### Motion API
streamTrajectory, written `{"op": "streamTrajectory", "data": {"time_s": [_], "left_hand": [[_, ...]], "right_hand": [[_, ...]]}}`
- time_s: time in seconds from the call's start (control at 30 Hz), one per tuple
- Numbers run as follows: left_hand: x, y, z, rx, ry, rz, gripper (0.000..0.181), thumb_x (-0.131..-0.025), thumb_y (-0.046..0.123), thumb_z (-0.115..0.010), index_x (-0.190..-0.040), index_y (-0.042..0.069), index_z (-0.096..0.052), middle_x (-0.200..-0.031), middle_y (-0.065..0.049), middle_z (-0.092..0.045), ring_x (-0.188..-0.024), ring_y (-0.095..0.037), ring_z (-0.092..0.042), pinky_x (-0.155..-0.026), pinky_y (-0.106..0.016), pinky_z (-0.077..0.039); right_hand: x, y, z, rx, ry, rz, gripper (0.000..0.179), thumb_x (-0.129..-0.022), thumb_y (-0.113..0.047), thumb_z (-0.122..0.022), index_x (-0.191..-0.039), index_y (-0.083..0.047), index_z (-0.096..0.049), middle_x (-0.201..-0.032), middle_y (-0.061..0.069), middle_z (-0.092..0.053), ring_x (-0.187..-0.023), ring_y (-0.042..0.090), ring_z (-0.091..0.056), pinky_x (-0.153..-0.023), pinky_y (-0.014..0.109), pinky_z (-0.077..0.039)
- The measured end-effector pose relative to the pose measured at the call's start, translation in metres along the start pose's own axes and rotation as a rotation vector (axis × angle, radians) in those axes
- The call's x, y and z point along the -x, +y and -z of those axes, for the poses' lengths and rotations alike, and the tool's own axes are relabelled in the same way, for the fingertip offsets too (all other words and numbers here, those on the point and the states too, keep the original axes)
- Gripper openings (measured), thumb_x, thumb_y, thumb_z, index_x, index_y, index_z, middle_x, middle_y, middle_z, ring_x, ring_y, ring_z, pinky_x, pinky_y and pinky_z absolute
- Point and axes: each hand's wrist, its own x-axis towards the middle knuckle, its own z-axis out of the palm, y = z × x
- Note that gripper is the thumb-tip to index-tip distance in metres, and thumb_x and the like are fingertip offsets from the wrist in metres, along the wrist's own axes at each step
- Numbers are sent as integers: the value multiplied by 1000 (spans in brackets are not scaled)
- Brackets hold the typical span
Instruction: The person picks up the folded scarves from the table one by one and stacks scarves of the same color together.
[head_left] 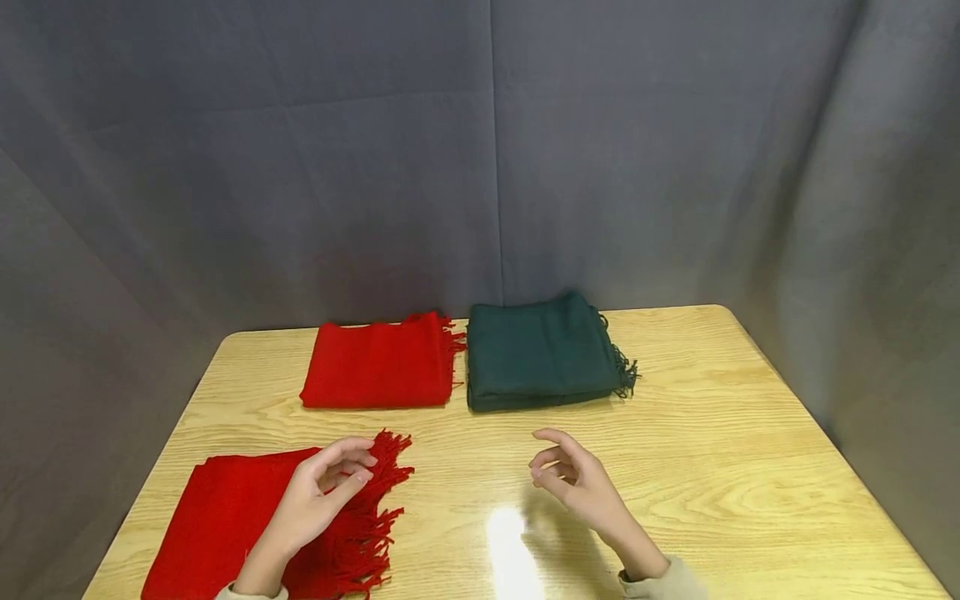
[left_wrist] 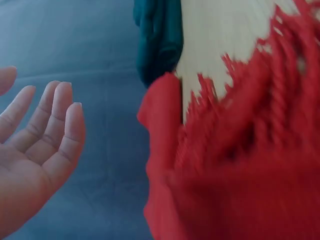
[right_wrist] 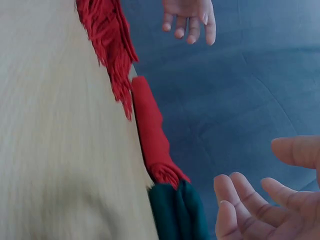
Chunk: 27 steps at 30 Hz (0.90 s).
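My left hand (head_left: 318,492) hovers over a folded red scarf (head_left: 225,508) with fringe at the table's front left; its fingers are loosely bent and hold nothing. In the left wrist view the same hand (left_wrist: 40,145) shows bent fingers apart from the cloth. To the right, my right hand (head_left: 573,479) hangs in the air above bare wood, fingers loosely curved around nothing. Farther back lie a second folded red scarf (head_left: 378,364) and, just right of it, a folded dark green scarf (head_left: 540,354), its fringe pointing right.
A light wooden table (head_left: 720,467) with rounded back corners carries the scarves. Grey curtain cloth (head_left: 375,167) hangs behind it and along both sides. A bright light reflection lies on the wood near the front middle.
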Motion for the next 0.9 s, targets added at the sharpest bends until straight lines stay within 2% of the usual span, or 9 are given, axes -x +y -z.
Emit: {"op": "streamTrajectory", "data": {"time_s": [0.23,0.33,0.47,0.6,0.8,0.9], "left_hand": [[18,-5,19,-12,13,44,28,-85,-2,-58,-113,-4,-55,-95,1,-62,-82,-15,-60,-68,-25,-51],[25,-6,28,-23,25,74,30,-85,-2,-59,-114,-5,-55,-96,-4,-62,-83,-17,-60,-68,-25,-51],[32,-8,39,-73,50,104,31,-84,-1,-60,-115,-4,-55,-97,-10,-62,-85,-16,-60,-68,-24,-50],[39,-8,51,-118,53,119,35,-83,-1,-61,-118,-1,-54,-96,-6,-62,-85,-15,-60,-69,-23,-50],[50,-5,72,-128,67,155,43,-82,-4,-61,-124,-1,-48,-97,2,-62,-82,-16,-61,-72,-18,-49],[54,-4,80,-116,83,168,45,-83,-5,-60,-126,0,-47,-98,2,-62,-82,-14,-61,-72,-18,-49]], "right_hand": [[-3,5,-21,-72,-77,-38,45,-87,-4,-58,-128,0,-42,-98,24,-57,-79,23,-61,-71,31,-50],[-7,7,-29,-82,-98,-47,45,-87,-6,-59,-128,-2,-43,-96,20,-58,-79,29,-61,-69,29,-49],[-10,8,-39,-80,-125,-76,45,-86,-10,-61,-128,-6,-45,-96,17,-59,-79,31,-61,-67,26,-47],[-13,8,-48,-75,-163,-77,44,-87,-12,-61,-128,-7,-45,-98,19,-58,-83,34,-60,-69,27,-47],[-17,8,-62,-38,-205,-66,43,-87,-10,-61,-127,-9,-46,-100,17,-58,-88,23,-59,-76,29,-46],[-20,8,-68,-14,-219,-62,43,-87,-8,-61,-127,-8,-47,-101,14,-58,-90,23,-57,-78,30,-46]]}}
